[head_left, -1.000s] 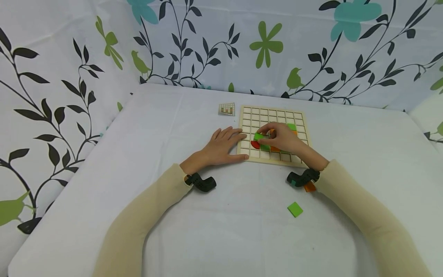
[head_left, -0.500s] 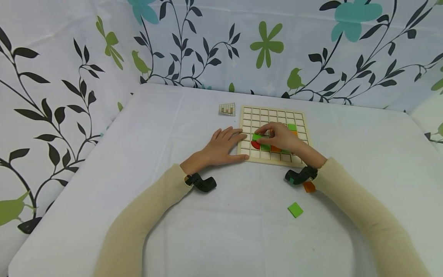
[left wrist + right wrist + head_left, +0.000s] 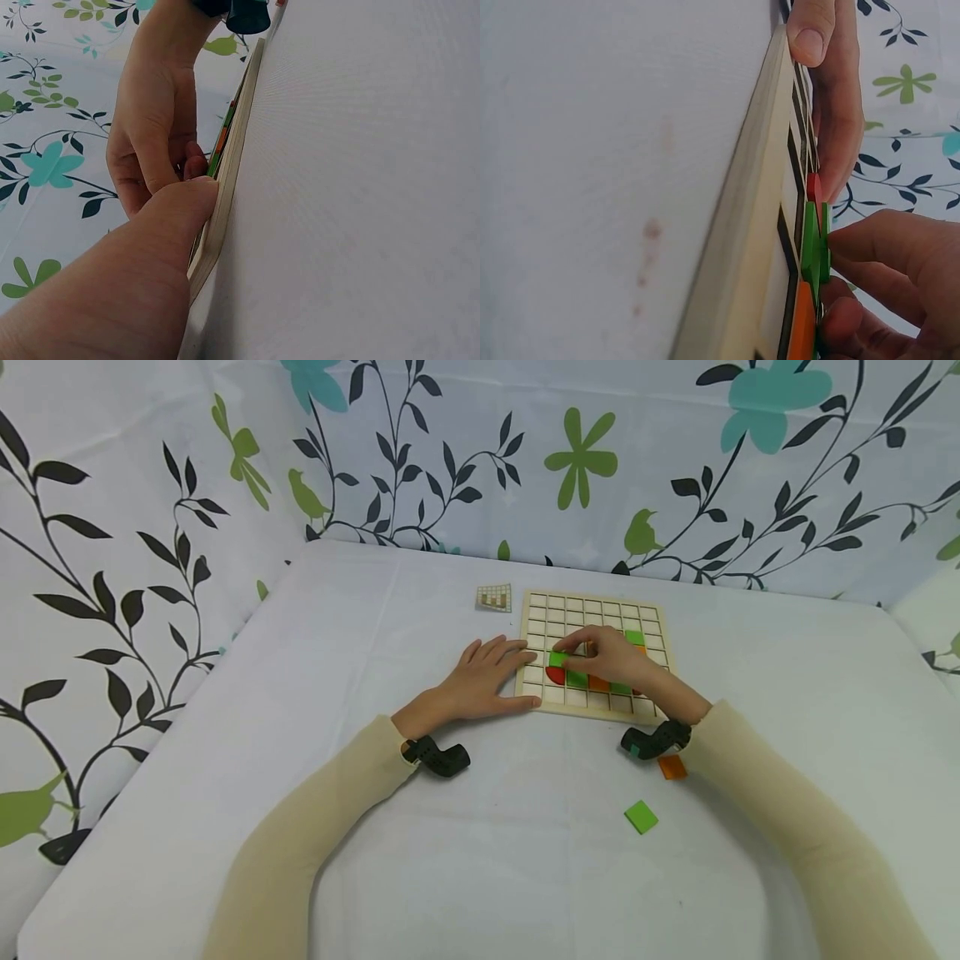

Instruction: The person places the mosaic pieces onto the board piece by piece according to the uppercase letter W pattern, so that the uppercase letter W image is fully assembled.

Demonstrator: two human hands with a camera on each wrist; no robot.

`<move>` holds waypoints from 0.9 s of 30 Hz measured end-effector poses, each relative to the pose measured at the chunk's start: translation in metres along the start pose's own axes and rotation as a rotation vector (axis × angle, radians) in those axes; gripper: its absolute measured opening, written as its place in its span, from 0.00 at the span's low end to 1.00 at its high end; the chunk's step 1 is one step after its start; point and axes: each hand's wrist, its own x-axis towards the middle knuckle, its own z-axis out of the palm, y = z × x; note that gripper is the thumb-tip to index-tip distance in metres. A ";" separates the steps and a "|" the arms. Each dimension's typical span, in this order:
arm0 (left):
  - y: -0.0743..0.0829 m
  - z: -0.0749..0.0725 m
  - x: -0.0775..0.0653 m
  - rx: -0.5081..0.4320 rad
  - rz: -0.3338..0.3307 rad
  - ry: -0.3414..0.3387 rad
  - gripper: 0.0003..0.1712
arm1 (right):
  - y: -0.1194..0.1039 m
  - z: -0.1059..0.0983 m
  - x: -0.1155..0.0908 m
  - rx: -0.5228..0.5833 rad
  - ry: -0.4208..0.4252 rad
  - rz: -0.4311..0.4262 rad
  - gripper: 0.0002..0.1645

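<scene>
My right hand (image 3: 613,658) reaches over the wooden grid board (image 3: 534,627), thumb and index finger pinching a green square tile (image 3: 557,658). In the right wrist view the fingertips are at this green tile (image 3: 825,247), just beyond another green tile (image 3: 809,241). Beside it on the board is a red piece with a rounded edge (image 3: 555,676). A row of green and orange tiles (image 3: 598,683) continues to the right, partly hidden by the hand. Spread out, my left hand (image 3: 480,681) rests at the board's left side, its thumb (image 3: 196,193) on the front corner.
On the white table, an orange tile (image 3: 672,767) lies by the right wrist camera (image 3: 654,741), with a loose green tile (image 3: 641,817) nearer the front. A small paper card with a grid picture (image 3: 494,597) sits left of the board's far corner. Patterned cloth (image 3: 450,460) hangs behind.
The right hand stays at the green tile and shifts only slightly, the tile moving a little at the fingertips. The left hand keeps its place on the board.
</scene>
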 end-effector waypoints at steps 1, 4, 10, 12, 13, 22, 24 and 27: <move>0.000 0.000 0.000 0.000 0.000 0.001 0.43 | 0.000 0.000 0.000 0.000 0.000 -0.003 0.17; 0.000 -0.001 0.000 -0.001 0.003 0.003 0.43 | 0.000 0.000 0.000 -0.001 0.003 -0.016 0.17; 0.001 -0.001 0.000 -0.004 0.007 0.010 0.42 | 0.000 0.000 0.000 -0.013 0.012 -0.046 0.17; 0.001 -0.001 -0.001 -0.004 0.008 0.011 0.42 | -0.001 0.001 0.000 -0.020 0.010 -0.056 0.17; 0.001 -0.001 -0.001 -0.002 0.008 0.010 0.42 | -0.001 0.001 0.000 -0.021 0.008 -0.056 0.17; 0.000 -0.001 0.000 0.003 0.007 0.008 0.42 | 0.000 0.000 0.000 -0.026 -0.004 -0.073 0.18; 0.000 0.000 0.000 0.003 0.005 0.008 0.42 | -0.001 0.000 -0.001 -0.025 -0.002 -0.078 0.18; 0.000 0.001 0.001 0.006 0.002 0.007 0.42 | -0.002 0.000 -0.002 -0.017 -0.005 -0.076 0.18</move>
